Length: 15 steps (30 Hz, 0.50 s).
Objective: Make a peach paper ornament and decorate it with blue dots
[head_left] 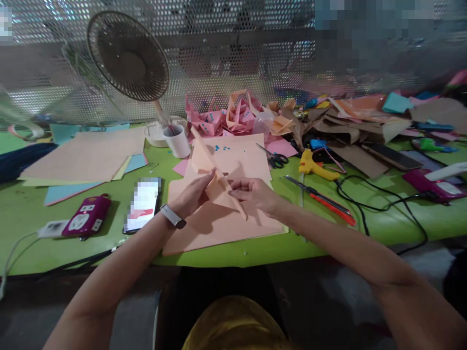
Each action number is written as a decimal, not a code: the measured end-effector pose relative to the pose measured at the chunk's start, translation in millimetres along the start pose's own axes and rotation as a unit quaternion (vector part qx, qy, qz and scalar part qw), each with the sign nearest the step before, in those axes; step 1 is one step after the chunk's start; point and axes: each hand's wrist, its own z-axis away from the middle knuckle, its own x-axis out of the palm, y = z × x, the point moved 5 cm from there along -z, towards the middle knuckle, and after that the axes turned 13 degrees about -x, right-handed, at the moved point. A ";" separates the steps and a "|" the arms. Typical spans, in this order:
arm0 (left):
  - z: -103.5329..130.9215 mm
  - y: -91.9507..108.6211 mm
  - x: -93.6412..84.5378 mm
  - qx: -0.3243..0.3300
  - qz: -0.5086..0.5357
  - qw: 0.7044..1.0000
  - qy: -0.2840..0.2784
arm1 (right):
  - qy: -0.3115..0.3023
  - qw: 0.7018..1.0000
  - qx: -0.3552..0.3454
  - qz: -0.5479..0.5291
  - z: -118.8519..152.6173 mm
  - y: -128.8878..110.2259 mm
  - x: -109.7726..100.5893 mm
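1. Yellow clothing (235, 325) lies nearest the head camera, below the edge of the tabletop (219, 257).
2. Between the hands, over stacked sheets (219, 231), is a folded paper (221, 195), its long axis slanting from far left to near right.
3. Left hand (197, 194): grip closed on the paper's left side.
4. Right hand (257, 194): grip pinching its right edge, nearer the lower end.

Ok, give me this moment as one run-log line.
left hand: holding folded peach paper | right hand: pinching its edge | beneath: peach sheets | nearby: scissors, yellow glue gun, red-handled cutter, phone
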 end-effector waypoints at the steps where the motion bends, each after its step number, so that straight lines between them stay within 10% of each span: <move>1: -3.5 -2.2 -0.3 -0.001 0.011 1.000 0.003 | -0.021 0.999 -0.005 0.030 -0.5 1.0 2.5; 4: -6.2 -5.1 -3.9 0.007 0.038 0.999 0.027 | -0.056 0.974 -0.107 0.190 -0.9 -10.1 0.0; 10: -6.9 -13.2 -8.2 -0.009 0.091 0.995 0.038 | -0.164 0.795 -0.397 0.428 9.5 -31.5 2.9; 15: -9.2 -18.4 -1.5 -0.014 0.101 0.995 0.005 | -0.217 0.774 -0.437 0.404 11.5 -23.4 5.4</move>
